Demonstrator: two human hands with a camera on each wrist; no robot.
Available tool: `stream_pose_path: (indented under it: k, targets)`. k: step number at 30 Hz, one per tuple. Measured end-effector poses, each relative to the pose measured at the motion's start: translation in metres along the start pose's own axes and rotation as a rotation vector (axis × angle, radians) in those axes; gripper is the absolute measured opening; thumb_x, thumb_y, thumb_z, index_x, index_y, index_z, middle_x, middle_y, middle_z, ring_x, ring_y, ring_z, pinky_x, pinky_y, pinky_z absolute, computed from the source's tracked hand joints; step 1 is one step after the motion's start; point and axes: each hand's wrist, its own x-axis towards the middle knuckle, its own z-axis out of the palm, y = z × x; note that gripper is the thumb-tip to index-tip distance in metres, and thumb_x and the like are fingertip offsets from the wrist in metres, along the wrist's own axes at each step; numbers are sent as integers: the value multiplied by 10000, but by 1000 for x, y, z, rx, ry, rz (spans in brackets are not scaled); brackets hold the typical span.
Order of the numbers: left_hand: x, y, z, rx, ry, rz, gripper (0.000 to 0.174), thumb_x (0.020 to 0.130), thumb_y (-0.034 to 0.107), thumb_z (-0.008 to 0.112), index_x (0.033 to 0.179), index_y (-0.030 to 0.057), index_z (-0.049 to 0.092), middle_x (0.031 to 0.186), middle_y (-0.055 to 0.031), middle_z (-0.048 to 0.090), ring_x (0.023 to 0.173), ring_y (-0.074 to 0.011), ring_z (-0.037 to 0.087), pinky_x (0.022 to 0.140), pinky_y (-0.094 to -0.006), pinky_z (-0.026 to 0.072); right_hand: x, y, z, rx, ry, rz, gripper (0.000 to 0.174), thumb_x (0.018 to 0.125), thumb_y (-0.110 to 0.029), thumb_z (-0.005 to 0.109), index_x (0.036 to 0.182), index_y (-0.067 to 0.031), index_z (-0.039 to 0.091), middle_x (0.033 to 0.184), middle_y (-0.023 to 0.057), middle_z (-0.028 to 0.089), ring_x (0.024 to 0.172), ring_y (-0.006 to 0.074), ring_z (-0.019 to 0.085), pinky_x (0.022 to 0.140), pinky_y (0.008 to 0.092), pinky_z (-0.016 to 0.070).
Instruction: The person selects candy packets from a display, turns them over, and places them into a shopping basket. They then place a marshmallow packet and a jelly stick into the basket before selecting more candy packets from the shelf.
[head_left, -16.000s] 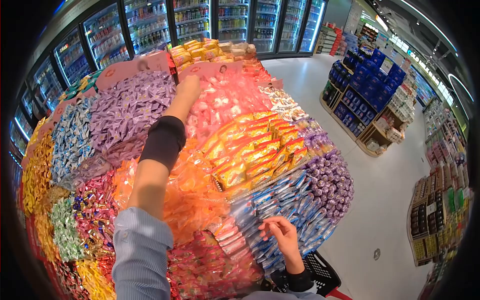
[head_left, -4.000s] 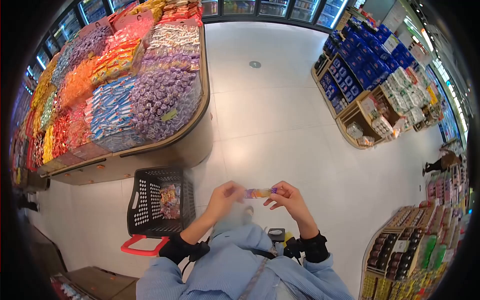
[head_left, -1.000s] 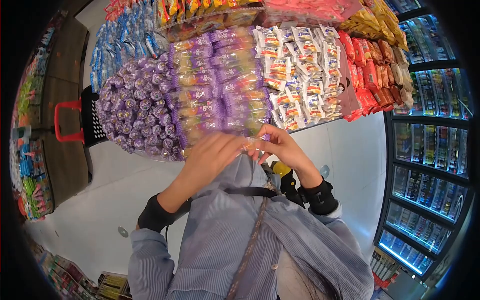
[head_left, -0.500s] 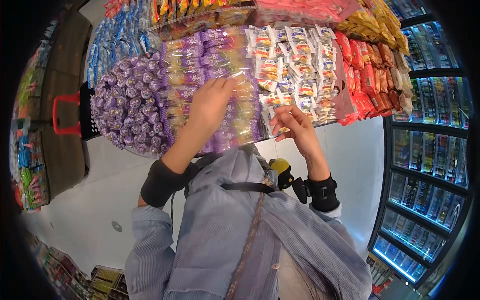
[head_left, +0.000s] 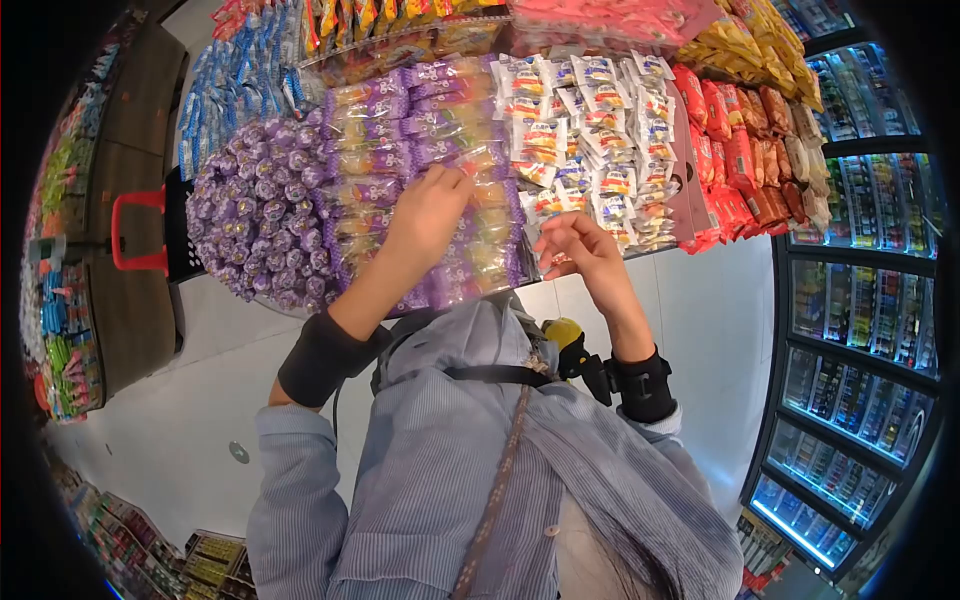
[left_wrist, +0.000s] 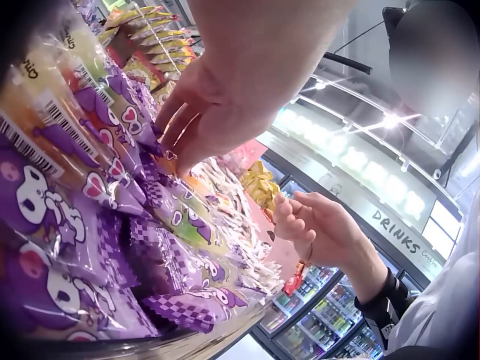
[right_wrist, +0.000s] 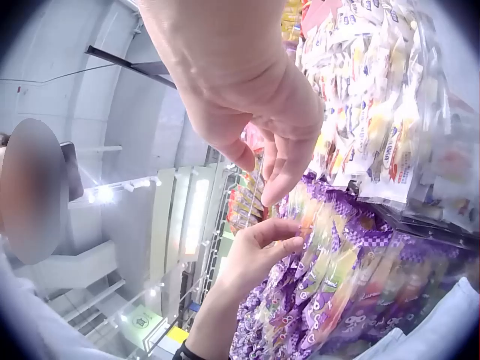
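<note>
Rows of purple-and-clear sweet packets [head_left: 365,190] with checkered ends and a cartoon figure lie on the display in front of me. My left hand [head_left: 428,218] reaches down onto them from above. In the right wrist view, that hand's thumb and forefinger [right_wrist: 277,231] pinch one packet among the rows; the fingers hide most of it. My right hand [head_left: 590,258] hovers at the display's front edge, beside small white packets [head_left: 540,140]. Its fingers are loosely bent, with nothing between them, as the left wrist view also shows.
Purple-wrapped lollipops [head_left: 262,215] are heaped to the left, with blue packets [head_left: 225,95] behind. Red packets [head_left: 735,160] lie on the right. A shopping basket's red handle [head_left: 137,230] shows at far left. Drinks fridges [head_left: 860,270] line the right side.
Earlier, I held a packet between both hands away from the display, then close before it. Since then my hands have parted, the left moving forward onto the purple packets, the right staying near the edge.
</note>
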Motion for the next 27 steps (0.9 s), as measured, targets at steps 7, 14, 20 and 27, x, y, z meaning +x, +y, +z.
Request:
stream_pose_path:
  k: [7,14,20,27]
  targets:
    - [-9,2,-2,-33,13,-34,195,741,91,558,932,58,557,894,-58,550,870,-232,526,733,-327,451,18,-4,34,-620,59,-480,191,792,-83,528,975,-36,500,932,86,551,883,202,528,708,304,458]
    - [13,-1,-61,82,-24,82,219,699,23,487,906,37,559,899,-84,563,883,-256,533,715,-343,447,42,0,48,-1142,-22,-789,366,717,-106,591,1051,-2,484,1117,132,465,1061,292,430,869,364,382]
    - [42,-4,-41,118,-296,137,234,667,1,535,899,24,560,865,-123,572,853,-286,558,709,-369,464,47,14,55,-1259,-37,-815,422,726,-183,605,1085,-4,475,1100,146,456,1073,295,412,889,352,371]
    - [46,-6,-4,151,-284,130,317,610,14,605,920,39,546,860,-126,557,866,-288,552,722,-352,474,43,18,59,-1296,-31,-792,453,720,-213,613,1090,3,469,1091,134,445,1063,290,398,886,345,370]
